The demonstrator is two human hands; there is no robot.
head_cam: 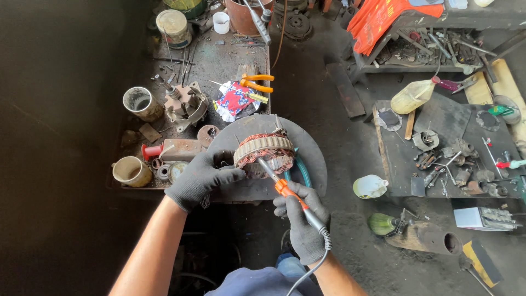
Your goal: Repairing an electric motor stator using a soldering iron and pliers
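A round motor stator point(264, 152) with copper windings rests on a dark round metal plate point(307, 148) at the workbench's near edge. My left hand point(201, 178), in a dark glove, grips the stator's left side. My right hand point(302, 222), also gloved, holds a soldering iron point(289, 195) with an orange and grey handle. Its tip touches the windings at the stator's lower front. A grey cord runs from the handle down past my wrist.
The bench holds orange-handled pliers point(256, 83), a yellow screwdriver point(244, 91), a patterned cloth point(234, 100), a motor housing point(185, 104), tins and cups point(141, 102). On the floor to the right lie plastic bottles point(412, 96), a dark board with scattered tools point(455, 153) and a pipe point(427, 237).
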